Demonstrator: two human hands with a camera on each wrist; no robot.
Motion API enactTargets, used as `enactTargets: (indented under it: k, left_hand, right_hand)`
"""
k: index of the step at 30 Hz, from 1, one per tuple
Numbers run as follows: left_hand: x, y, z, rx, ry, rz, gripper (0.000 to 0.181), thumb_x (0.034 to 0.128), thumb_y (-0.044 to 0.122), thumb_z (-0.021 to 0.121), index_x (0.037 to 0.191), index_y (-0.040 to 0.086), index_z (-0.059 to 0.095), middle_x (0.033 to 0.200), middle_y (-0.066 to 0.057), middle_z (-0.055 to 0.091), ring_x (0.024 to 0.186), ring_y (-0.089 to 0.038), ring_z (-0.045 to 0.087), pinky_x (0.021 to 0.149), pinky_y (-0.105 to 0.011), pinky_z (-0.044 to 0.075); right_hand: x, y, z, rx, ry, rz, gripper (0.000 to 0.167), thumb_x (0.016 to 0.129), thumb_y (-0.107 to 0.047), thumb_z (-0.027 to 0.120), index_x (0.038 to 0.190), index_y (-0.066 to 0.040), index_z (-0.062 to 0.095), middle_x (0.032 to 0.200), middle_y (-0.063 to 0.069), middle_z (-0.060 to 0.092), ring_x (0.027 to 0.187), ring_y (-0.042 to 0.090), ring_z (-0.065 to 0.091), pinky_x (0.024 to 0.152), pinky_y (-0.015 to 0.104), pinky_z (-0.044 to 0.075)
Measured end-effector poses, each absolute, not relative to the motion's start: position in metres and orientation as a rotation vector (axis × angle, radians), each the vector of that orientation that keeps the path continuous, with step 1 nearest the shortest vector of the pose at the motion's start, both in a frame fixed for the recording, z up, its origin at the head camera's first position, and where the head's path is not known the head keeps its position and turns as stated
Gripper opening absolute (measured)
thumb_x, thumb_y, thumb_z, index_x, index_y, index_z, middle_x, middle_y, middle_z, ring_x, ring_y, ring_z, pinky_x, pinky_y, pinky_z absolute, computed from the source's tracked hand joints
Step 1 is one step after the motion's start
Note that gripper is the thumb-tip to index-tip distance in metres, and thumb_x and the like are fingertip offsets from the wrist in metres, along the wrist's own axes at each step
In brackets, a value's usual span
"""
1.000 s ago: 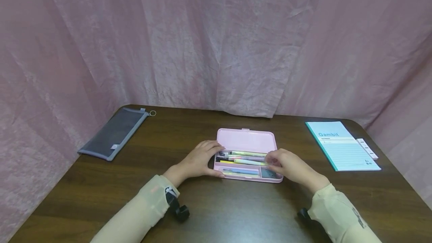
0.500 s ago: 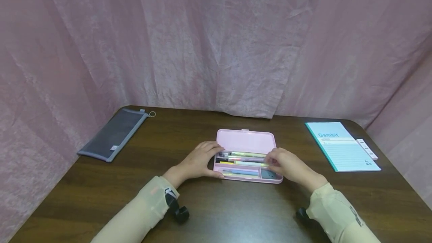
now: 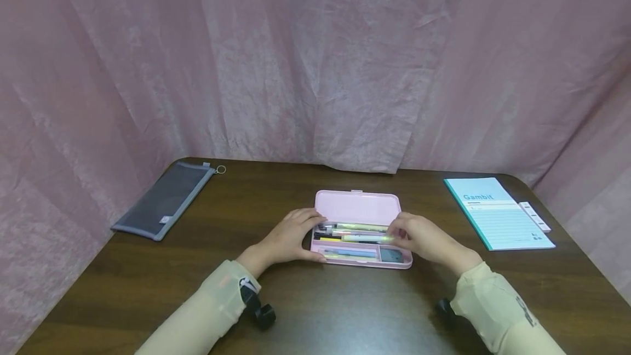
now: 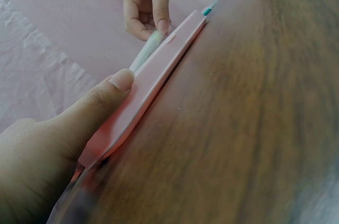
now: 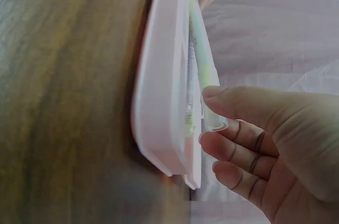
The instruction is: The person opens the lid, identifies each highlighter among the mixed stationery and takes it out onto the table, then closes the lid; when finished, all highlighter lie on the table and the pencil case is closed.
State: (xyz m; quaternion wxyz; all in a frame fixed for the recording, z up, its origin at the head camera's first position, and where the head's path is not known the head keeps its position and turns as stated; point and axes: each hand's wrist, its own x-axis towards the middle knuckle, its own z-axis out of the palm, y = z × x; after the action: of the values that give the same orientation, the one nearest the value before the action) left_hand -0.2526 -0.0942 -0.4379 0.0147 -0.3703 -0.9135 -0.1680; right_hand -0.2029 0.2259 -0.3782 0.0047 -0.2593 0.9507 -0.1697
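An open pink pencil case (image 3: 357, 207) lies mid-table with its lid folded back. My left hand (image 3: 288, 237) grips its left end, the thumb (image 4: 122, 80) on the front wall in the left wrist view. Between thumb and fingers, my right hand (image 3: 426, 237) pinches the right end of a pale green highlighter (image 5: 204, 49). In the right wrist view that highlighter slants up out of the case, its pinched end raised above the rim. Several other pens (image 3: 362, 227) lie in the back compartment. In front are slim blue and yellow sticks (image 3: 350, 252) and a dark grey block (image 3: 391, 256).
A grey mesh zip pouch (image 3: 165, 196) lies at the table's left. On the right is a light blue notebook (image 3: 498, 215), with a white strip with small marks (image 3: 534, 216) partly beneath it. A pink curtain (image 3: 315, 70) hangs behind the brown table (image 3: 345, 311).
The pinched right end of the highlighter has risen slightly with my right hand. My left hand keeps its grip on the case. The head view has shifted a little.
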Motion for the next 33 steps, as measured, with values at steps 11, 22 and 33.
enactTargets:
  k: [11, 22, 33]
  left_hand:
    - [-0.252, -0.095, -0.437, -1.147, -2.832, -0.538, 0.090, 0.0699, 0.068, 0.071, 0.140, 0.018, 0.048, 0.145, -0.005, 0.048, 0.138, -0.025, 0.039, 0.117, -0.047, 0.029]
    - [-0.252, -0.094, -0.440, -1.132, -2.859, -0.537, 0.090, 0.0702, 0.070, 0.069, 0.142, 0.022, 0.046, 0.147, -0.004, 0.046, 0.139, -0.025, 0.037, 0.117, -0.048, 0.029]
    - [-0.251, -0.094, -0.440, -1.132, -2.866, -0.529, 0.090, 0.0701, 0.070, 0.069, 0.142, 0.022, 0.045, 0.148, -0.003, 0.045, 0.140, -0.025, 0.036, 0.117, -0.047, 0.029]
  right_hand:
    - [-0.201, 0.233, -0.357, -0.690, 2.951, -0.516, 0.015, 0.084, -0.012, 0.072, 0.099, -0.012, 0.071, 0.090, -0.004, 0.063, 0.079, 0.009, 0.055, 0.072, 0.026, 0.053]
    - [-0.194, 0.255, -0.347, -0.706, 3.074, -0.508, 0.008, 0.083, -0.011, 0.073, 0.090, -0.014, 0.070, 0.081, -0.007, 0.059, 0.073, 0.005, 0.051, 0.063, 0.021, 0.047]
    - [-0.189, 0.283, -0.347, -0.764, 3.166, -0.540, 0.008, 0.082, -0.009, 0.074, 0.087, -0.013, 0.069, 0.081, -0.008, 0.058, 0.071, 0.000, 0.050, 0.062, 0.026, 0.049]
